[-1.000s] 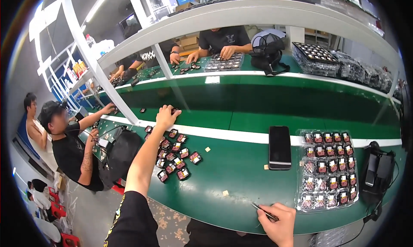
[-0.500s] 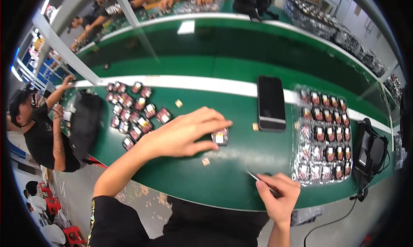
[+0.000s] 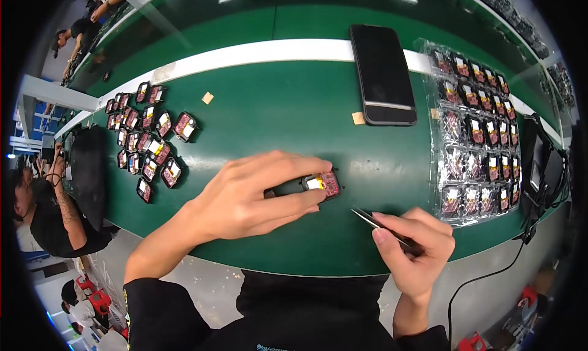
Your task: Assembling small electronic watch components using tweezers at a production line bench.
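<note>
My left hand (image 3: 260,195) holds a small black-cased electronic module (image 3: 323,184) flat on the green workbench (image 3: 282,112), a finger and thumb at its edges. A pinkish-red circuit board and a white-and-yellow patch show inside the case. My right hand (image 3: 413,247) grips a pair of tweezers (image 3: 376,222) between thumb and fingers. The tips point up and left, a short way from the module and apart from it. To the left lies a loose group of similar modules (image 3: 147,146). At the right, a clear plastic tray (image 3: 436,161) carries rows of them.
A dark phone-like slab (image 3: 383,75) lies beyond my hands, beside a small tan square (image 3: 358,118). Another tan square (image 3: 207,98) is farther left. A black strapped device (image 3: 539,167) with a cable sits right of the tray. A co-worker (image 3: 52,210) sits at the far left, by a black bag (image 3: 87,173).
My view has tipped downward. The left hand's fingers have closed around the module's edges. The tweezers stay in my right hand, with their tips still apart from the module.
</note>
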`<state>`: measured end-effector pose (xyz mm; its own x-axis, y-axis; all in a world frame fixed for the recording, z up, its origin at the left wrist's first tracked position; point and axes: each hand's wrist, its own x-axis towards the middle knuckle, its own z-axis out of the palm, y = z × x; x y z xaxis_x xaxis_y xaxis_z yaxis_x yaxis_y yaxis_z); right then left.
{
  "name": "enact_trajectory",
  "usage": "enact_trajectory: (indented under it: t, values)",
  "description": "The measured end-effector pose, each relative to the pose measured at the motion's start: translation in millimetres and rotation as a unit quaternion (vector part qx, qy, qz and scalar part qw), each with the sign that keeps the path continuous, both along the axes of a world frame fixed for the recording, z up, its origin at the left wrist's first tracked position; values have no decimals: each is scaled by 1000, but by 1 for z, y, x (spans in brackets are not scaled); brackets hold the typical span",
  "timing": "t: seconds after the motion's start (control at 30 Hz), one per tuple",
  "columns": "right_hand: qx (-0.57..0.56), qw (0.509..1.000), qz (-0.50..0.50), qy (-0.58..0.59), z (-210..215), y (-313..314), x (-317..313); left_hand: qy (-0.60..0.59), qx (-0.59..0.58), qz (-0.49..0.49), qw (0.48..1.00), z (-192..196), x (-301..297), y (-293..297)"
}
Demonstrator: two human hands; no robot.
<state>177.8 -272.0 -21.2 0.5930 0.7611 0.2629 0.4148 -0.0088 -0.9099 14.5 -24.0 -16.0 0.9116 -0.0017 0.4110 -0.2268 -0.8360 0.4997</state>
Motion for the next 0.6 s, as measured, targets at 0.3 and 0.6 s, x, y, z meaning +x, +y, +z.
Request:
enact_trajectory:
  t: [0.3, 0.6]
  values:
    - [-11, 1000, 5, -18, 1, 6, 2, -57, 143, -14, 988, -8, 3, 1]
    - [0, 1000, 4, -24, 1, 5, 1, -107, 190, -11, 976, -14, 6, -1]
